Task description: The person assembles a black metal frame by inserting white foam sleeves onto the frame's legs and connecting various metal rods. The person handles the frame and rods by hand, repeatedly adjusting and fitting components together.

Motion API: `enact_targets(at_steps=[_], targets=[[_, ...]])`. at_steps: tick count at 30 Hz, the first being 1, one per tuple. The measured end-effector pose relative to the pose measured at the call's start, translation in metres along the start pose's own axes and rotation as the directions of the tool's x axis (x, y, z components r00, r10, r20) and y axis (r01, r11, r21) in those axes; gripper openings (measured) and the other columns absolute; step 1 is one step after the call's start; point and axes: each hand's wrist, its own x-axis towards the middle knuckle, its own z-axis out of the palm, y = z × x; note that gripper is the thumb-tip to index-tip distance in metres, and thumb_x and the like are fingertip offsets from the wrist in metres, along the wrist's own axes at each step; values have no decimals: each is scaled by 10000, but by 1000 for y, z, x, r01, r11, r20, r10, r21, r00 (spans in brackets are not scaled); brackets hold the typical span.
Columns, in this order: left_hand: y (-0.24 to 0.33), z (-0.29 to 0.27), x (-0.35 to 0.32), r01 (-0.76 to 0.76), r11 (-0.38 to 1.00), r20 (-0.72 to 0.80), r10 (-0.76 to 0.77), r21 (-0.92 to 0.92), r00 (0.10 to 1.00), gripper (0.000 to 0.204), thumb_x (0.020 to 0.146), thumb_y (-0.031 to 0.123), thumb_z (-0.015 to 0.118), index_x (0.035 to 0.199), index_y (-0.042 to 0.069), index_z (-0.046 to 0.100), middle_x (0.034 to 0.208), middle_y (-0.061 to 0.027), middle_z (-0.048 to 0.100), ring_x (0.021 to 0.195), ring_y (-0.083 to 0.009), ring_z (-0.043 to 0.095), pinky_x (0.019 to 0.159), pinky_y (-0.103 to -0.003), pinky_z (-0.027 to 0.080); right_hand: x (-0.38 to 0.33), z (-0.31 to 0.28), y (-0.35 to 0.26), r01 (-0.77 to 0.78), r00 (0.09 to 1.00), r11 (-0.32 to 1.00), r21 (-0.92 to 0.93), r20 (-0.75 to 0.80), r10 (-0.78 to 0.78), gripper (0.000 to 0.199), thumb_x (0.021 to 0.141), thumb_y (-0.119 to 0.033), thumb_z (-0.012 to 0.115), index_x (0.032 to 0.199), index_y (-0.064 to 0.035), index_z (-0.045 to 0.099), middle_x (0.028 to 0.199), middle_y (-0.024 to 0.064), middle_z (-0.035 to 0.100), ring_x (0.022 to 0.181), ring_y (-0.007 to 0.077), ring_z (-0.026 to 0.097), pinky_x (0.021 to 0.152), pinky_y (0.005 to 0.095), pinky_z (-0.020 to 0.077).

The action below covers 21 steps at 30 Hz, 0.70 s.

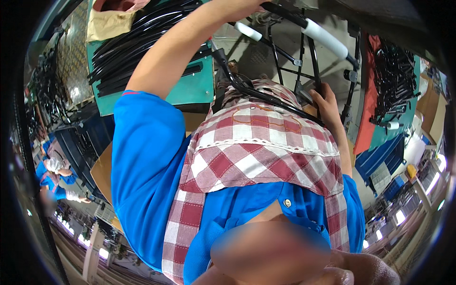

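Note:
A black tubular metal frame [314, 59] stands in front of me, with a thick white sleeve [325, 39] on one tube and a smaller white sleeve [248, 32] on another. My right hand [327, 103] is closed around a black tube of this frame, close to my checked apron. My left arm reaches up and forward to the top edge of the view. There my left hand [254, 4] is beside the upper end of a black tube; its fingers are cut off and hidden. A bent black tube [266, 95] crosses in front of my apron.
On the left, a green table [192, 90] bears a pile of long black tubes [137, 47] and a paper-lined container [109, 26]. On the right, many small black parts [394, 76] lie by a red strip [369, 109]. Another person [54, 173] is at far left.

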Motion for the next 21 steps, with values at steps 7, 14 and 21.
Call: enact_targets(at_steps=[7,14,21], targets=[[12,32,2,57,998,-301,-46,29,952,135,782,194,628,881,111,588,835,-65,612,851,-277,613,751,-423,426,0,-1,5,41,999,999,-19,-17,-41,307,943,-212,622,1136,8,530,746,-19,474,636,76,433,569,243,363],[8,36,0,82,997,-330,-80,-7,941,125,767,184,623,866,110,600,839,-65,620,852,-264,610,752,-418,419,11,-4,-1,-49,999,995,-82,-9,48,262,915,-245,663,986,-12,569,691,-16,493,580,88,465,534,256,387],[-8,9,15,33,995,40,-29,-91,999,186,776,294,718,849,141,641,835,-68,689,863,-278,682,780,-431,477,30,-13,18,-231,973,926,299,99,210,301,980,-367,589,870,-96,518,652,-44,432,510,67,388,467,243,309]])
